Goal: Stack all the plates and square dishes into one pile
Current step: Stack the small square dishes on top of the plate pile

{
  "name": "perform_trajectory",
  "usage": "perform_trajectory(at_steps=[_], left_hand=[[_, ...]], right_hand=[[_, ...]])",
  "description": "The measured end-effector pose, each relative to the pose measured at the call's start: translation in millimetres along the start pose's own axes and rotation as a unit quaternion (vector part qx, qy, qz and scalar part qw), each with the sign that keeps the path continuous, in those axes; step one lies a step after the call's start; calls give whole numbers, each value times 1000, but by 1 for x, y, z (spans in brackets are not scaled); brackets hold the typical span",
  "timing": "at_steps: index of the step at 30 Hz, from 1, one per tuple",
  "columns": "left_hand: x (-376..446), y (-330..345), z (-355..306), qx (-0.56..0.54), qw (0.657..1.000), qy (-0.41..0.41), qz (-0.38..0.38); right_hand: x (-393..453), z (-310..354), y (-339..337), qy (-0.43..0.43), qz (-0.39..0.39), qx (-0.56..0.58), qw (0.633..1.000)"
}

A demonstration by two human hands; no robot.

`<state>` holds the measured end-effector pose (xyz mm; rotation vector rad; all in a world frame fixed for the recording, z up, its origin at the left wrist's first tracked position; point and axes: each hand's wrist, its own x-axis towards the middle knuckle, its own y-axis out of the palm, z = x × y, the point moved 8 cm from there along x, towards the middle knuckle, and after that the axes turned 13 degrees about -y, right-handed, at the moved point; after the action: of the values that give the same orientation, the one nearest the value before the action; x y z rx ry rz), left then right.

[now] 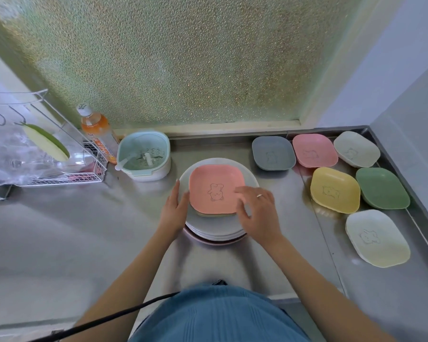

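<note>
Head view: steel counter (84,230), frosted window (171,58) behind; both hands' fingers loosely spread around plate stack (215,230).

Both bare forearms reaching forward, converging. Left hand (174,210) flat, fingers straight and together, edge-on. Right hand (258,213) palm down, fingers loosely spread and curled, ring on one finger.

Both forearms are bare, with no sleeves showing. The right hand (258,213) wears a thin pale ring (259,195) on one finger. At the bottom centre of the frame is a blue ribbed garment (217,317), with a black cable (114,317) running off lower left.
</note>
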<state>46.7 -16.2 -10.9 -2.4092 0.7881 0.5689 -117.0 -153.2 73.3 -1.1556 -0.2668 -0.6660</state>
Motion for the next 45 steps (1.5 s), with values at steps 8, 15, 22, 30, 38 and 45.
perform_trajectory(at_steps=[8,15,22,30,38,45], left_hand=[[5,6,-3,-21,1000,-7,-22],[-1,6,-9,-75,996,-3,-47],[2,9,-7,-80,995,3,-62],[0,8,-9,-79,995,10,-54],[-1,10,-7,-29,999,8,-41],[-7,6,-19,-70,997,10,26]], right_hand=[[15,-104,-6,134,70,-113,982],[20,-173,23,215,222,-149,939],[13,-192,47,221,297,-155,916],[27,-158,23,158,113,-137,971],[52,-50,-1,23,-40,0,999],[29,35,17,-108,63,36,991]])
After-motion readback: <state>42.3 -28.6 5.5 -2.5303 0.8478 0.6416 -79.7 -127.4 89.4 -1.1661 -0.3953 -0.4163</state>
